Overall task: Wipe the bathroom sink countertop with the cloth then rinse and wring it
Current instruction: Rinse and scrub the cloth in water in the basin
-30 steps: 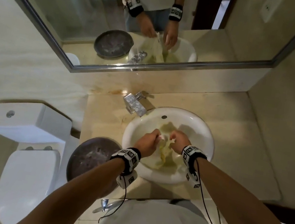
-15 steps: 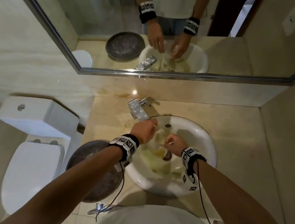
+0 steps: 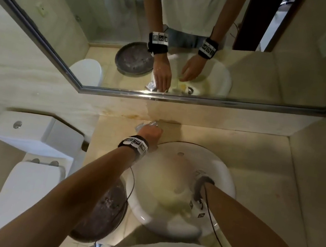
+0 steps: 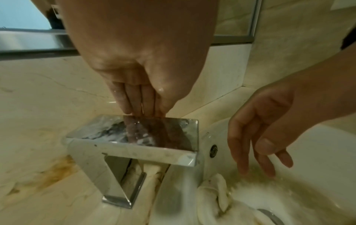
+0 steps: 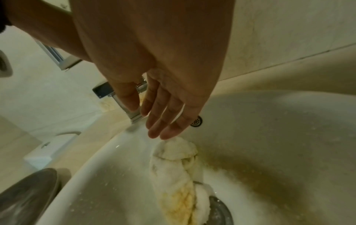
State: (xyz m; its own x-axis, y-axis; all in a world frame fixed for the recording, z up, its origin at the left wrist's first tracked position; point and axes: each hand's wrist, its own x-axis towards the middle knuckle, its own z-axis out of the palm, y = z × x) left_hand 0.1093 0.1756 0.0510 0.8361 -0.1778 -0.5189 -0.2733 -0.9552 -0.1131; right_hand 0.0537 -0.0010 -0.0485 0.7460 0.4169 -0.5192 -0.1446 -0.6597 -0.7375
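Cloth (image 5: 179,175) lies crumpled in sink (image 5: 279,121), released. Left hand (image 4: 142,76) presses straight fingers on tap handle (image 4: 138,132). Right hand (image 5: 159,91) hangs relaxed above cloth, empty.

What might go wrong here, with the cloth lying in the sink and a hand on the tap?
1. The cloth lies over the drain; with the water running, the sink may drain slowly.
2. The left hand touches the wet faucet lever with fingertips only, so it could slip.
3. The right hand hovers open over the cloth; a stronger flow may splash the countertop.
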